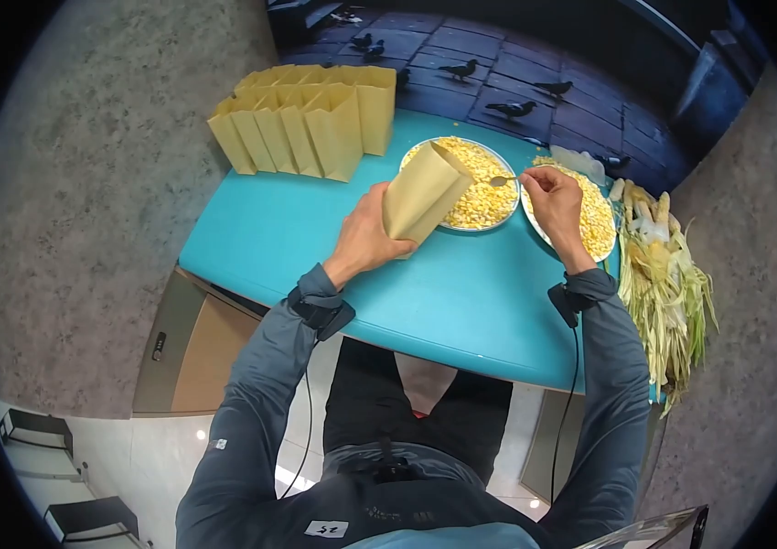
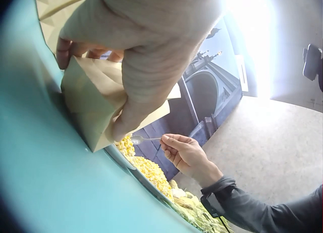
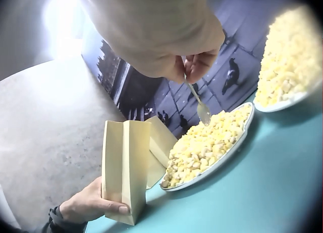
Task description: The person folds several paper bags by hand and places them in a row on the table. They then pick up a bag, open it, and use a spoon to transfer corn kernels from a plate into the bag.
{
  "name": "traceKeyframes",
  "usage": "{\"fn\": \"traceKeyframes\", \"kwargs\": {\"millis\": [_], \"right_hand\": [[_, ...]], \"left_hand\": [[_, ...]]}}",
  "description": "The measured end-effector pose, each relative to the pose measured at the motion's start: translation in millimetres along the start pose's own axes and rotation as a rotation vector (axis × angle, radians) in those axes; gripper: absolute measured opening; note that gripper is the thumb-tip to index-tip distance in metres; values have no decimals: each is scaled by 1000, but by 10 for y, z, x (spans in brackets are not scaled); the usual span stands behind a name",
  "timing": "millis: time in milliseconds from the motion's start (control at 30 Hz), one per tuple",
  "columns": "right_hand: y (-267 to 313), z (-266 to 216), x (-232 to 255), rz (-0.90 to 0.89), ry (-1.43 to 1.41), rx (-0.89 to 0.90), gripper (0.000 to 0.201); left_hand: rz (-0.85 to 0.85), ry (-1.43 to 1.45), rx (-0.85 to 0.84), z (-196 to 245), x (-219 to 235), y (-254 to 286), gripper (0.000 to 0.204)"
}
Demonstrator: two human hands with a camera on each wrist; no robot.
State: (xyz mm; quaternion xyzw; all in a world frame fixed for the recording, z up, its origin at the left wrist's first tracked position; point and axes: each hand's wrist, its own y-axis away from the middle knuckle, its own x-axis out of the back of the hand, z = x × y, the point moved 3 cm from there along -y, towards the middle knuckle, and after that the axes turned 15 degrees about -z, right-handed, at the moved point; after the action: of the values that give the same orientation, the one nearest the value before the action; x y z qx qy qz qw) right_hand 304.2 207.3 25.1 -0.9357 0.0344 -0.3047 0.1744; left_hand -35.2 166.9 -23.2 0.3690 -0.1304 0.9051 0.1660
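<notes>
A tan paper bag (image 1: 423,197) leans to the right in the head view, its open top toward a plate of corn kernels (image 1: 480,197). The left hand (image 1: 368,233) grips the bag low down, thumb on the near side; the left wrist view shows this hand (image 2: 146,46) around the bag (image 2: 93,96). A small metal spoon (image 3: 203,112) is pinched by its handle in the right hand (image 1: 557,206), its bowl over the kernels (image 3: 207,147) at the plate's edge. Whether the spoon touches the kernels is hard to tell.
Several upright paper bags (image 1: 301,123) stand at the table's back left. A second plate of kernels (image 1: 597,220) lies under and beside the right hand. Corn cobs with husks (image 1: 663,274) hang over the right edge of the turquoise table (image 1: 461,311). A pigeon-patterned backdrop (image 1: 535,78) rises behind.
</notes>
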Motion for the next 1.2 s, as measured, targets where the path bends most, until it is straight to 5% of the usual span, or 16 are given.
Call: {"fn": "traceKeyframes", "kwargs": {"millis": [933, 1200], "right_hand": [[-18, 75, 103, 34, 141, -159, 24], [-39, 494, -268, 103, -347, -407, 17]], "left_hand": [[7, 32, 9, 33, 37, 33, 99], [14, -25, -17, 54, 35, 16, 99]]}}
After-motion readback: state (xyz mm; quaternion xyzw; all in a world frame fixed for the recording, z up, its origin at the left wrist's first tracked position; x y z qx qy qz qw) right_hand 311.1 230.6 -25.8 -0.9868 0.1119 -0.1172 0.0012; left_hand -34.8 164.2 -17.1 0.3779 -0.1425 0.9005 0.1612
